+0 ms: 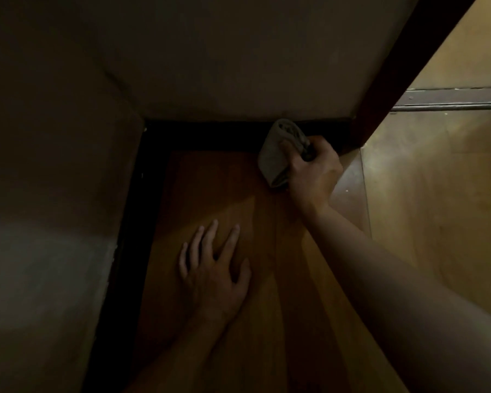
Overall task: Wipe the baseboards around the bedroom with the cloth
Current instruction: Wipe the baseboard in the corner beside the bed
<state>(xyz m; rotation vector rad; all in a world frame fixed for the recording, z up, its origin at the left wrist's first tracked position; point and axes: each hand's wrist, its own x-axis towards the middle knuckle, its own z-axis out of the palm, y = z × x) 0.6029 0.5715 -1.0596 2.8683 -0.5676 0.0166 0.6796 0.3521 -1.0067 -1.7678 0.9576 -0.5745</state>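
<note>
A dark baseboard (210,134) runs along the foot of the far wall and turns down the left wall (125,222) in a dim corner. My right hand (313,171) grips a bunched grey cloth (278,148) and holds its top against the far baseboard near its right end. My left hand (213,268) lies flat on the wooden floor (238,188) with fingers spread, nearer to me and left of the cloth.
A dark wooden door frame post (403,69) rises at the right end of the far baseboard. Past it lie a metal door track (451,104) and a lighter floor (437,208). Pale walls close the corner on the left and far sides.
</note>
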